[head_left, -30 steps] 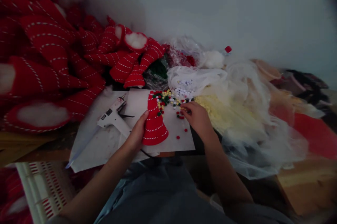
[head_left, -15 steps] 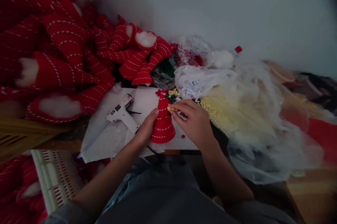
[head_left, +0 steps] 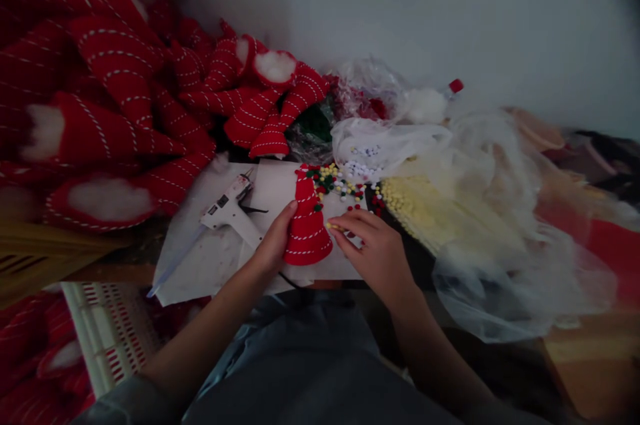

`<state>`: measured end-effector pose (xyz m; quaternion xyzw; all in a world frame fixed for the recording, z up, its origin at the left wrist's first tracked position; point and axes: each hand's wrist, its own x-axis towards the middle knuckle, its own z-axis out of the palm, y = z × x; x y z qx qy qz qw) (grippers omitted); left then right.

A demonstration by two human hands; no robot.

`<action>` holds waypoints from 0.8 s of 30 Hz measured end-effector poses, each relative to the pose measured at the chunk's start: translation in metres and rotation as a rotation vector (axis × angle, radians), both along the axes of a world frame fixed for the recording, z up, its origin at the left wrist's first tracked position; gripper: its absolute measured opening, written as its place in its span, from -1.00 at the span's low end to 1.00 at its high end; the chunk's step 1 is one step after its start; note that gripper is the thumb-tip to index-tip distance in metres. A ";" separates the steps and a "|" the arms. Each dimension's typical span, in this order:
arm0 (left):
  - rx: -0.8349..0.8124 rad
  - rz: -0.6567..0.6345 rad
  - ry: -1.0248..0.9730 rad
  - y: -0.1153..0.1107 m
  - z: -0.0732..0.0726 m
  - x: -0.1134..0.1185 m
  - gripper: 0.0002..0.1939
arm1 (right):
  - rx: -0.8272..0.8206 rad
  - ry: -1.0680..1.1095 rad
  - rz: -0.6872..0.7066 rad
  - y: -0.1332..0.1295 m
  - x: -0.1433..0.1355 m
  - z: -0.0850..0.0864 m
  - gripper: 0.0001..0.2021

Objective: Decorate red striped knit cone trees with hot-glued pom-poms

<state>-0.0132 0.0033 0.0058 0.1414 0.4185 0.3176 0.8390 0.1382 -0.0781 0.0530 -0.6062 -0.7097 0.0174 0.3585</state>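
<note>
A red felt cone (head_left: 307, 233) with white dashed stitching lies on white paper, its wide end toward me. My left hand (head_left: 277, 236) is closed on the cone's left side. Just right of the cone, my right hand (head_left: 374, 248) pinches a small yellow pompom (head_left: 330, 226) between thumb and fingertips. Small red, green, yellow and white pompoms (head_left: 327, 180) are gathered around the cone's narrow end, and some lie scattered to its right. A white hot glue gun (head_left: 231, 210) with a clear glue stick rests left of my left hand.
Stuffed red cones (head_left: 117, 72) are heaped at the left and back. On the right are a bag of yellow pompoms (head_left: 415, 202), a bag of white pompoms (head_left: 365, 162) and thin plastic bags (head_left: 500, 292). A white plastic basket (head_left: 100, 335) stands below left.
My right hand has moved a little right and down, away from the cone, with the yellow pompom in its fingers. My left hand stays on the cone, which has tilted slightly.
</note>
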 end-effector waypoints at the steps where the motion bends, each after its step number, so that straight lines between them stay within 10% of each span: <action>1: 0.000 -0.002 0.001 0.000 0.000 0.000 -0.64 | -0.003 0.004 0.004 0.000 0.000 -0.001 -0.86; 18: 0.016 -0.025 0.051 0.000 0.004 0.001 -0.64 | -0.031 0.116 0.021 -0.001 -0.003 -0.005 -0.84; 24: 0.146 -0.050 0.080 0.000 -0.015 -0.001 -0.66 | -0.049 0.298 -0.055 0.010 0.009 0.010 -0.81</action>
